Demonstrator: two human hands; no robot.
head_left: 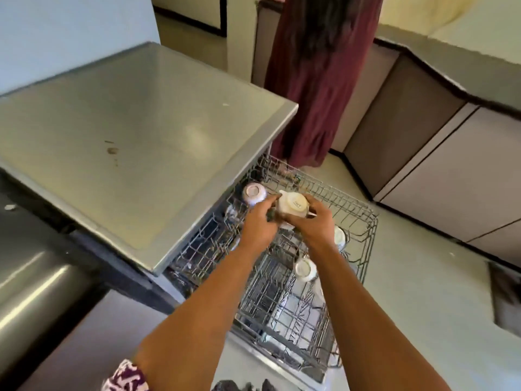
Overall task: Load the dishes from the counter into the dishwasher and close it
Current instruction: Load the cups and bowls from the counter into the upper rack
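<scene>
- Head view: our left hand (pixel 258 221) and right hand (pixel 315 224) both curl fingers round the white cup (pixel 293 207), base up so it drains.
- Cup is over the pulled-out upper rack (pixel 375 230); inverted bowl (pixel 254 193) just left of the grip, so we likely seat it alongside.

The pulled-out wire dishwasher rack (pixel 358 221) at frame centre carries an upturned lilac bowl (pixel 254 193) upper left, a white cup (pixel 339 237) right, and a second white cup (pixel 305 270) below.
</scene>
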